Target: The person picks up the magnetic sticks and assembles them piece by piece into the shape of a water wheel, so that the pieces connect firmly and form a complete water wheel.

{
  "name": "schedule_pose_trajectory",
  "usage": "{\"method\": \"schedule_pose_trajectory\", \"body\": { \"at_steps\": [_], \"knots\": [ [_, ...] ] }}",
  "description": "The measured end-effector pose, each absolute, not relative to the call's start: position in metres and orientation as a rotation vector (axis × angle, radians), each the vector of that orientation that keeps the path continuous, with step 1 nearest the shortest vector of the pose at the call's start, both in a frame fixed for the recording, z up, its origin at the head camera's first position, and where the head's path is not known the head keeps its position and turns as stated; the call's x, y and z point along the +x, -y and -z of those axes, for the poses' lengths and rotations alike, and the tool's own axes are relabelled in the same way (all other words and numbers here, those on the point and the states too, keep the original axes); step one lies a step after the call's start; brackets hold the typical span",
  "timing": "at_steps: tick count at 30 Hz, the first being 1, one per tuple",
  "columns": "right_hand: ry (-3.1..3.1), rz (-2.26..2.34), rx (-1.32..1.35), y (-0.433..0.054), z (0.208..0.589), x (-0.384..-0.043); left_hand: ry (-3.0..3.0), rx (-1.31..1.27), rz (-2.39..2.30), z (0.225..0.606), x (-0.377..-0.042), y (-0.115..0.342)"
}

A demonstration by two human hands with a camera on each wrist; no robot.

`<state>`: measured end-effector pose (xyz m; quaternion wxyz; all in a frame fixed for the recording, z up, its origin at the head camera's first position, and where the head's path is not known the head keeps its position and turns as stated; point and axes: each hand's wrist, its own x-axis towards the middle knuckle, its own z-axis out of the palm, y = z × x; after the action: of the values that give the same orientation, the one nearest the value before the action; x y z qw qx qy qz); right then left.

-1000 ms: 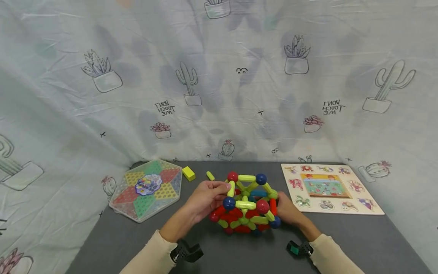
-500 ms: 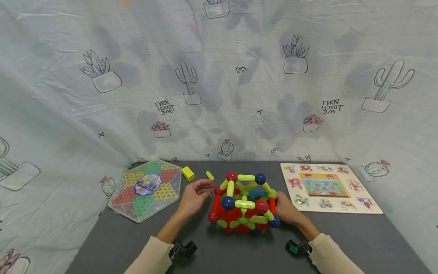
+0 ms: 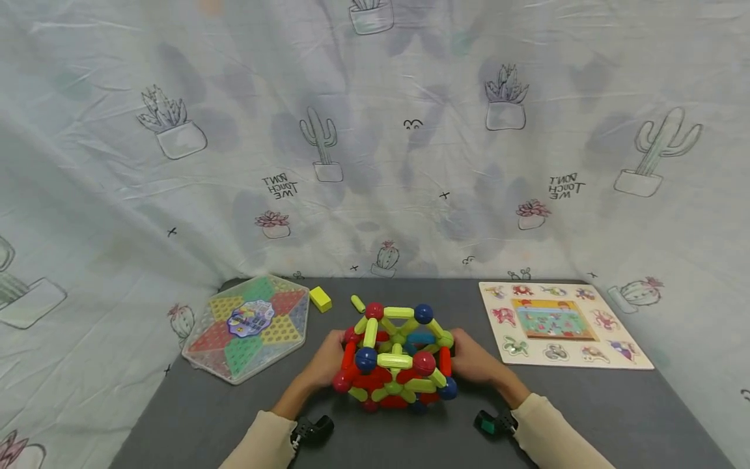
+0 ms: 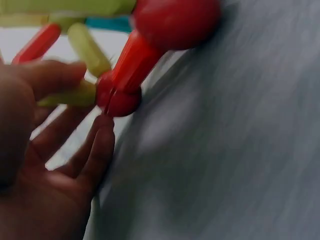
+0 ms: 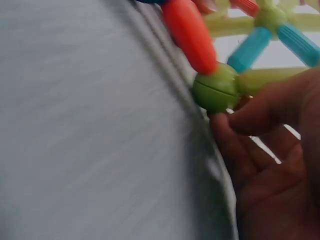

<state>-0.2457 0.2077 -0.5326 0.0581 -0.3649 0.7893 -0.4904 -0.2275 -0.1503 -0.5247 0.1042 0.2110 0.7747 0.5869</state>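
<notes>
A magnetic rod-and-ball structure (image 3: pixel 394 360) of yellow-green, red and blue pieces is between both hands. My left hand (image 3: pixel 325 362) grips its left side; in the left wrist view the thumb lies over a yellow-green rod (image 4: pixel 75 95) and fingertips reach a red ball (image 4: pixel 122 101). On the opposite side my right hand (image 3: pixel 473 359) grips the structure. The right wrist view has its thumb and fingers at a green ball (image 5: pixel 217 90) and the adjoining yellow-green rod (image 5: pixel 270 80). In the head view, some fingers of both hands are hidden behind the pieces.
Behind the structure lie a loose yellow-green rod (image 3: pixel 358 303) and a yellow block (image 3: pixel 320 299). A hexagonal Chinese checkers board (image 3: pixel 246 365) is at the left. To the right lies a sea-animal puzzle board (image 3: pixel 615 359). A printed cloth (image 3: pixel 375 150) hangs behind the dark table (image 3: pixel 410 443).
My left hand let go of a yellow-green rod near the top, drew back, then took hold of the structure's left side. Both hands and the structure have shifted left and slightly nearer.
</notes>
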Motion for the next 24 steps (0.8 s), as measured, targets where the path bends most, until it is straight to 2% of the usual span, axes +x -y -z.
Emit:
{"method": "schedule_pose_trajectory", "body": {
  "at_steps": [7, 13, 24],
  "knots": [
    [-2.413, 1.436, -1.072, -0.158, 0.522, -0.293, -2.335, 0.654, -1.827, 0.533, -0.234, 0.183],
    [-2.486, 1.415, -1.015, -0.117, 0.512, -0.338, -2.339, 0.648, -1.933, 0.54, -0.237, 0.186],
    [-2.532, 1.283, -0.873, -0.091, 0.503, -0.365, -2.387, 0.589, -1.888, 0.543, -0.242, 0.172]
  ]
}}
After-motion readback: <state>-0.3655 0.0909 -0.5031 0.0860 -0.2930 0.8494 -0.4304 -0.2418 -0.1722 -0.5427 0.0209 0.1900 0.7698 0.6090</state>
